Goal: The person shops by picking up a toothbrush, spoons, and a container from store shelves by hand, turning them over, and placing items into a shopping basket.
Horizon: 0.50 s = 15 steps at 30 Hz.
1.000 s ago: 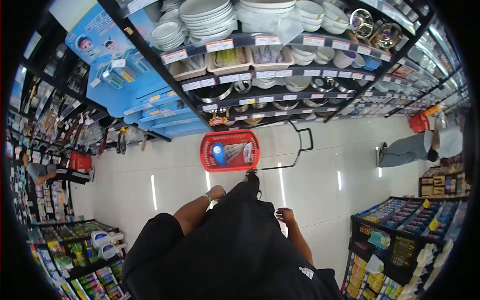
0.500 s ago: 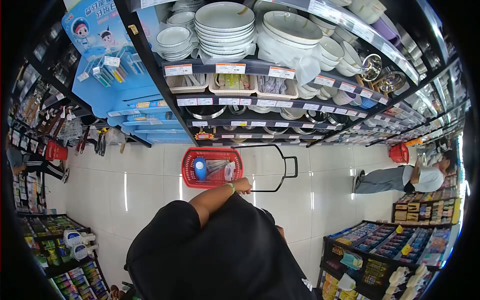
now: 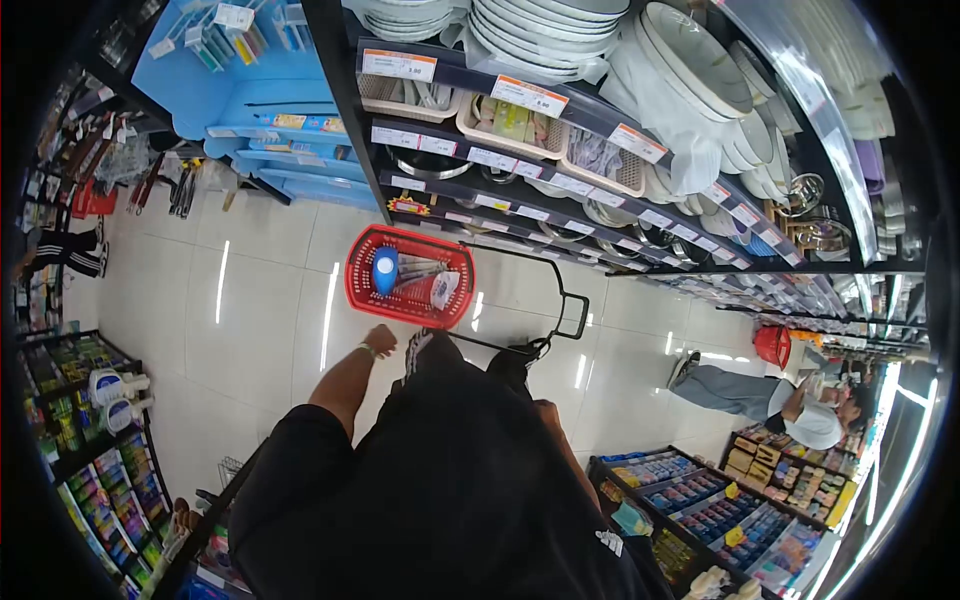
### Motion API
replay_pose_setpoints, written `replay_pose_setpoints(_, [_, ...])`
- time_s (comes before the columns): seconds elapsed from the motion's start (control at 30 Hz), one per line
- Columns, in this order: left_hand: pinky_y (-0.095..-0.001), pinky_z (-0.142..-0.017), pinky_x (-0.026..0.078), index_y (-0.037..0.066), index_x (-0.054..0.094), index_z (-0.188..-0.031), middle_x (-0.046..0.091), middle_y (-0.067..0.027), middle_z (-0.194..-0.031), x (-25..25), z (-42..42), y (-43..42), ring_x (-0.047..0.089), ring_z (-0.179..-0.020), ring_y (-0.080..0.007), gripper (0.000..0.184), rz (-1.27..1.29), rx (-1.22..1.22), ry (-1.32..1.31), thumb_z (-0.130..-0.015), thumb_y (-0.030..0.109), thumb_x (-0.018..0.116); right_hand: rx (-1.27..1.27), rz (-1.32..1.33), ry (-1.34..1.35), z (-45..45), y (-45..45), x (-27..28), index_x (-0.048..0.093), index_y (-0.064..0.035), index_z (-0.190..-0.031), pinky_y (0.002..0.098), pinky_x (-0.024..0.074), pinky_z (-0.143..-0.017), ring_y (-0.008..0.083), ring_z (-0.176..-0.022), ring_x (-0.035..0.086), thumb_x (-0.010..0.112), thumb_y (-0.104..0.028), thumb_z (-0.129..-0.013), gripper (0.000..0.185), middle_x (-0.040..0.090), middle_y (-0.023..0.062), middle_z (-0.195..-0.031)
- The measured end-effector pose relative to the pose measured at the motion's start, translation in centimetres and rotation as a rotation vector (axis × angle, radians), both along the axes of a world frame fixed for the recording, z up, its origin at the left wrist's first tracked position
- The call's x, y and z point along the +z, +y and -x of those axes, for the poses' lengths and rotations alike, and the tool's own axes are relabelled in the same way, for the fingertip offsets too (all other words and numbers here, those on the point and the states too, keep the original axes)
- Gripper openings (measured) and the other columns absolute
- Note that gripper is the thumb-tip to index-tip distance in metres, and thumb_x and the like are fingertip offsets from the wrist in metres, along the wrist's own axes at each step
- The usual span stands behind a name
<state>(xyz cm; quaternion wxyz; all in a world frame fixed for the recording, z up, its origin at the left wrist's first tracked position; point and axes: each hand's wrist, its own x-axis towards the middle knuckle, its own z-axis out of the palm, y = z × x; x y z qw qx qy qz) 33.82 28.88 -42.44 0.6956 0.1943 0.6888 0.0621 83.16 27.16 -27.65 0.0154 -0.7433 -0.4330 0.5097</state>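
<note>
A red shopping basket point(image 3: 352, 275) stands on the tiled floor in front of my feet. Inside it are a blue bottle with a white cap point(image 3: 385, 272), some long thin packaged items point(image 3: 420, 267) and a white packet point(image 3: 445, 290). The basket's black pull handle point(image 3: 574, 316) extends out to the right, low above the floor. My left hand point(image 3: 380, 341) hangs just below the basket's near side, apart from the handle, with loosely bent fingers and nothing visible in it. My right hand point(image 3: 546, 414) is beside my body, its fingers mostly hidden by my black shirt.
Shelves point(image 3: 510, 140) ahead carry stacked plates point(image 3: 545, 35), bowls and baskets of cutlery. A blue display rack point(image 3: 290, 150) stands at the left. Another person point(image 3: 740, 390) is at the right near a second red basket point(image 3: 772, 345). Low product racks point(image 3: 690, 500) flank me.
My left hand has let go of the basket's handle and moved left. My body and view have turned and shifted, and my feet have come into sight near the basket.
</note>
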Motion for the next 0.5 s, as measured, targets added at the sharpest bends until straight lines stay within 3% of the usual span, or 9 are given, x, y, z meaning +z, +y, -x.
replay_pose_setpoints(0.1, [-0.0365,-0.042,0.055,-0.005,0.062,-0.079,0.068,-0.0133,-0.068,-0.5,1.1,-1.8,0.069,-0.057,-0.0197,0.021,-0.004,-0.074,0.148,-0.088,0.009,0.049,0.234,-0.153,-0.018,-0.3,3.5,-0.2,0.069,0.0048,-0.099,0.0357,0.0512,-0.073,0.0262,-0.079,0.066,0.058,-0.024,-0.087,0.033,0.07,0.0161,-0.086])
replay_pose_setpoints(0.2, [-0.0318,-0.042,0.055,-0.003,0.063,-0.078,0.07,-0.0123,-0.072,-4.0,-0.2,-2.8,0.069,-0.055,-0.018,0.024,0.009,-0.24,0.156,-0.091,0.012,0.052,0.023,-0.018,0.043,1.6,6.8,2.1,0.068,0.0042,-0.104,0.035,0.0509,-0.079,0.0281,-0.088,0.067,0.059,-0.025,-0.087,0.035,0.071,0.0171,-0.093])
replay_pose_setpoints(0.27, [-0.0326,-0.051,0.056,0.002,0.068,-0.078,0.07,-0.0092,-0.075,-5.5,-3.1,-1.7,0.07,-0.062,-0.0202,0.019,-0.159,-0.629,0.19,-0.085,0.019,0.066,0.18,-0.232,0.25,0.7,7.9,0.3,0.068,0.0035,-0.107,0.033,0.0507,-0.08,0.026,-0.091,0.067,0.06,-0.024,-0.088,0.034,0.071,0.0164,-0.096])
replay_pose_setpoints(0.3, [-0.0357,-0.086,0.055,0.012,0.07,-0.091,0.072,0.0018,-0.097,-4.3,-4.2,-0.2,0.066,-0.098,-0.0143,0.015,-0.608,-1.375,0.474,-0.078,0.02,0.073,0.176,-0.242,0.248,0.2,8.3,0.0,0.068,0.0035,-0.107,0.033,0.0507,-0.08,0.026,-0.091,0.067,0.06,-0.024,-0.088,0.034,0.071,0.0164,-0.096])
replay_pose_setpoints(0.33, [-0.0396,-0.08,0.055,0.011,0.072,-0.088,0.071,-0.0019,-0.095,-7.1,-5.2,-0.6,0.068,-0.09,-0.0206,0.017,-0.692,-1.025,0.201,-0.076,0.023,0.072,0.231,-0.18,0.224,0.3,8.9,0.3,0.068,0.0029,-0.106,0.0334,0.0509,-0.08,0.0256,-0.091,0.067,0.06,-0.023,-0.088,0.033,0.071,0.0163,-0.098])
replay_pose_setpoints(0.37, [-0.0421,-0.079,0.054,0.01,0.072,-0.085,0.071,-0.0078,-0.097,-7.9,-7.6,0.6,0.068,-0.087,-0.0256,0.018,-0.665,-0.856,0.156,-0.079,0.026,0.068,0.282,-0.12,0.203,0.3,9.6,0.5,0.069,0.0024,-0.106,0.0337,0.0511,-0.081,0.0251,-0.09,0.067,0.059,-0.021,-0.087,0.031,0.071,0.0162,-0.099])
replay_pose_setpoints(0.4, [-0.0435,-0.075,0.052,0.01,0.072,-0.076,0.069,-0.0121,-0.079,-9.5,-10.4,1.4,0.066,-0.081,-0.0307,0.018,-1.127,-1.047,0.449,-0.071,0.027,0.072,0.269,-0.139,0.209,0.0,10.3,0.3,0.069,0.0024,-0.106,0.0337,0.0511,-0.081,0.0251,-0.09,0.067,0.059,-0.021,-0.087,0.031,0.071,0.0162,-0.099])
replay_pose_setpoints(0.47, [-0.0423,-0.074,0.053,0.005,0.071,-0.085,0.069,-0.0153,-0.087,-1.7,-14.3,5.0,0.067,-0.085,-0.0314,0.027,-0.669,-0.62,0.273,-0.082,0.029,0.06,0.197,-0.083,0.167,-1.5,10.8,-1.1,0.069,0.0038,-0.104,0.0311,0.0535,-0.082,0.0204,-0.091,0.067,0.062,-0.018,-0.088,0.028,0.07,0.0152,-0.1])
replay_pose_setpoints(0.5, [-0.0423,-0.074,0.053,0.005,0.071,-0.085,0.069,-0.0153,-0.087,-1.1,-14.8,6.1,0.067,-0.085,-0.0314,0.027,-0.673,-0.646,0.27,-0.082,0.029,0.06,0.171,-0.087,0.172,-2.4,10.9,-1.8,0.069,0.0038,-0.104,0.0311,0.0535,-0.082,0.0204,-0.091,0.067,0.062,-0.018,-0.088,0.028,0.07,0.0152,-0.1])
